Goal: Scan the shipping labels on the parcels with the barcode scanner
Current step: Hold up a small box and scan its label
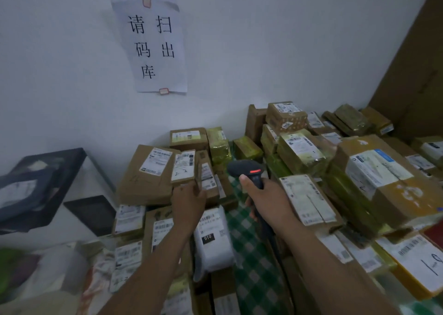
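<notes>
scanner (242, 167) gripped right hand (266, 195), parcel (184, 166) left hand (188, 201)

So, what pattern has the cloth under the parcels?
The cloth is green-and-white checked, clearest in the head view.

Above my left hand (189, 198), a white paper notice (153, 44) on the pale plain wall (60, 75); to the hand's right, green-and-white checked cloth (249, 238).

Bare left hand (189, 201), bare right hand (266, 196)
</notes>
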Demonstrator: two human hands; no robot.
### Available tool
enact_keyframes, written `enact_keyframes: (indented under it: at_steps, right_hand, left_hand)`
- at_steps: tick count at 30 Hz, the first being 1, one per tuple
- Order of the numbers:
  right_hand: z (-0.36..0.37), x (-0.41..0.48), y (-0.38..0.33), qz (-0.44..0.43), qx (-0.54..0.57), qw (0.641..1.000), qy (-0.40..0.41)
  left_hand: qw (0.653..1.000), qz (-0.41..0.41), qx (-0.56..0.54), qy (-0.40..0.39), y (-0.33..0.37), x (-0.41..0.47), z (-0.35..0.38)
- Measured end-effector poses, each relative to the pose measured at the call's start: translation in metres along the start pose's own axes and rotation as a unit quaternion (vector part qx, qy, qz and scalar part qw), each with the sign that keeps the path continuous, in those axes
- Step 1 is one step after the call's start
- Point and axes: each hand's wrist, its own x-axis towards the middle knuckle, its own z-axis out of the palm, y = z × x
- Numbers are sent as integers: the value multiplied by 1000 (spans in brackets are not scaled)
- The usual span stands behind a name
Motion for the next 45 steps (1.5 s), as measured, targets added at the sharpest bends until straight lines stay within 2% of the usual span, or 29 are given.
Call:
enact_keyframes:
  at_steps: [4, 9, 12, 17, 21, 25, 29, 31, 34, 36, 38, 40, 42, 45]
  right_hand:
    - [26, 33, -6, 9, 21, 1000, -3]
    - [50, 77, 1, 40, 36, 999, 1]
    - [58, 94, 6, 53, 41, 998, -11]
    - [55, 97, 9, 52, 82, 995, -36]
    - [58, 87, -2, 52, 162, 985, -24]
    - [53, 68, -10, 27, 139, 990, 8]
    - [46, 41, -8, 21, 192, 981, -7]
    - [42, 27, -5, 37, 222, 974, -8]
    - [33, 7, -4, 35, 266, 963, -36]
    - [26, -7, -2, 34, 272, 960, -57]
    - [18, -21, -1, 39, 273, 957, -86]
    - [11, -31, 2, 44, 260, 959, -107]
    - [5, -39, 6, 27, 177, 977, -112]
    - [-2, -50, 13, -3, 56, 992, -114]
  left_hand:
    - [998, -32, 23, 44, -20, 48, 1]
    - [994, -72, 74, -22, -41, 95, 22]
    - [994, -73, 80, 3, -50, 110, 37]
    - [996, -55, -49, 50, -33, 99, 34]
    - [983, -56, -177, -1, -10, 65, 15]
    - [974, -24, -227, -11, 8, 21, -6]
    - [924, -40, -378, -42, 18, -19, -20]
    - [913, -60, -399, -53, 22, -32, -30]
    - [868, -100, -470, -127, 19, -45, -39]
    - [855, -112, -480, -159, 17, -54, -49]
    - [864, -122, -464, -155, 12, -57, -60]
    - [894, -120, -410, -136, 2, -50, -74]
    - [923, -108, -346, -131, -9, -40, -91]
    - [946, -84, -280, -143, -23, -30, -112]
